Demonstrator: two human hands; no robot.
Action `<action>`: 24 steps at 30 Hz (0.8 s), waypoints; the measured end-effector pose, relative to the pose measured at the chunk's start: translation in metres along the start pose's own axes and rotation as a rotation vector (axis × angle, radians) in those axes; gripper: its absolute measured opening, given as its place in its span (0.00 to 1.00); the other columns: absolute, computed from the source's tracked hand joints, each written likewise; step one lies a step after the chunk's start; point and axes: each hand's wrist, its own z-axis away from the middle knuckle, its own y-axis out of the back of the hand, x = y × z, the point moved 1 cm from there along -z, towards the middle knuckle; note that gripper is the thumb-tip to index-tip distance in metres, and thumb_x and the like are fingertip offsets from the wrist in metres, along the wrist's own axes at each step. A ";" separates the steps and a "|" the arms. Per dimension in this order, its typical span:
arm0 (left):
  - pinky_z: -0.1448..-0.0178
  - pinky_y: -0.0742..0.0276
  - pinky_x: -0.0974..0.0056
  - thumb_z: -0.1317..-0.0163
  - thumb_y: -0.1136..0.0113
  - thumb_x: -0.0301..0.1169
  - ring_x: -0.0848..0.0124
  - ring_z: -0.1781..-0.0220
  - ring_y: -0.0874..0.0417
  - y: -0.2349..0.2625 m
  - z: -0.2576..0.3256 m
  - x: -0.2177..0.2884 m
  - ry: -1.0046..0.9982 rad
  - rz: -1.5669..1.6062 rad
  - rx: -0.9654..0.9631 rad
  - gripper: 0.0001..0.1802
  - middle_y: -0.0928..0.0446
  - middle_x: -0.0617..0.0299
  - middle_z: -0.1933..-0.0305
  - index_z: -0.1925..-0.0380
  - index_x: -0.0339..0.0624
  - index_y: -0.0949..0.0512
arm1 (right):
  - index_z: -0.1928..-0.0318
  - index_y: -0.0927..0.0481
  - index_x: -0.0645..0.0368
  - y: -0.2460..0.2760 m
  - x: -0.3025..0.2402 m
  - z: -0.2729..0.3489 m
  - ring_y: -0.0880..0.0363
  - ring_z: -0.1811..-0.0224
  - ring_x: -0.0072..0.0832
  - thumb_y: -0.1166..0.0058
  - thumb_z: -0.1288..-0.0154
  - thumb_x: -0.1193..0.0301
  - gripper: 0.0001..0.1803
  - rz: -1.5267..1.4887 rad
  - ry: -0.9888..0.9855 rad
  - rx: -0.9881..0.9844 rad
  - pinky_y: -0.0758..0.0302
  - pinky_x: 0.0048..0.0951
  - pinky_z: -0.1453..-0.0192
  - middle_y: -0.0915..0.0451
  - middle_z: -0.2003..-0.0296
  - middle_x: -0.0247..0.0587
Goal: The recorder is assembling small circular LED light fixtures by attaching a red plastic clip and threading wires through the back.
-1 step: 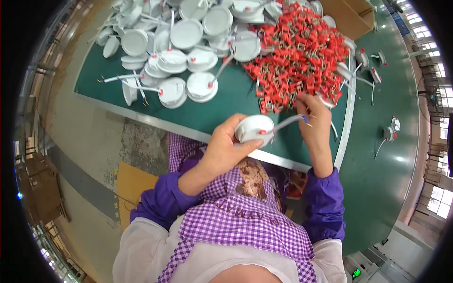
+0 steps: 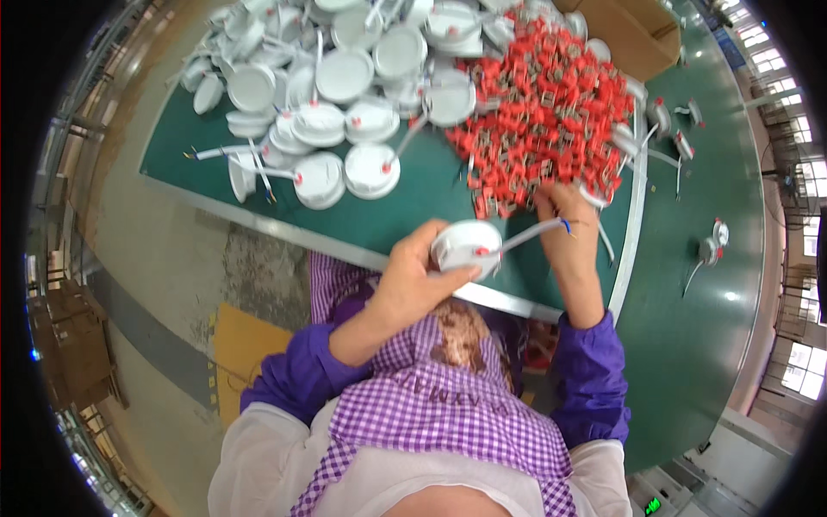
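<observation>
My left hand point(image 2: 413, 280) is closed around the rim of a round white downlight point(image 2: 468, 241), thumb across its near side. The light is tilted, showing a red piece where its white cable point(image 2: 530, 234) comes out. That cable reaches right, and its bare blue and yellow wire ends lie in front of my right hand point(image 2: 568, 228). My right hand's fingers are curled together at the near edge of a heap of red plastic clips with metal parts point(image 2: 543, 112). Whatever the fingertips pinch is hidden.
Many white downlights point(image 2: 345, 76) are heaped at the far left of the green table point(image 2: 345, 222). Behind the clips stands a cardboard box point(image 2: 633, 39). A metal edge strip point(image 2: 633, 224) divides off another green surface point(image 2: 680, 345) on the right, with several loose lights on it.
The whole view has shifted slightly, with the table lower in the picture. The downlight and both hands keep nearly the same places; the cable's end has moved a little.
</observation>
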 end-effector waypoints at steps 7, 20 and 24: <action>0.46 0.22 0.66 0.36 0.38 0.23 0.73 0.49 0.21 -0.003 0.014 -0.008 0.140 0.341 -0.060 0.18 0.22 0.60 0.50 0.47 0.37 0.28 | 0.65 0.25 0.58 -0.020 0.003 0.010 0.19 0.67 0.48 0.45 0.44 0.73 0.06 0.329 -0.044 -0.167 0.22 0.45 0.65 0.22 0.67 0.49; 0.40 0.21 0.58 0.32 0.42 0.29 0.66 0.42 0.21 -0.012 0.002 -0.007 0.267 0.615 -0.217 0.20 0.26 0.57 0.45 0.43 0.38 0.33 | 0.64 0.26 0.64 0.014 -0.024 0.034 0.19 0.71 0.23 0.44 0.38 0.79 0.04 -0.757 -0.378 -0.078 0.22 0.25 0.66 0.20 0.70 0.39; 0.39 0.21 0.55 0.32 0.42 0.30 0.64 0.41 0.22 -0.013 -0.001 -0.011 0.273 0.622 -0.212 0.21 0.26 0.55 0.44 0.42 0.37 0.34 | 0.63 0.25 0.66 0.006 -0.031 0.060 0.21 0.70 0.22 0.45 0.38 0.81 0.03 -1.110 -0.480 -0.116 0.22 0.24 0.65 0.21 0.69 0.36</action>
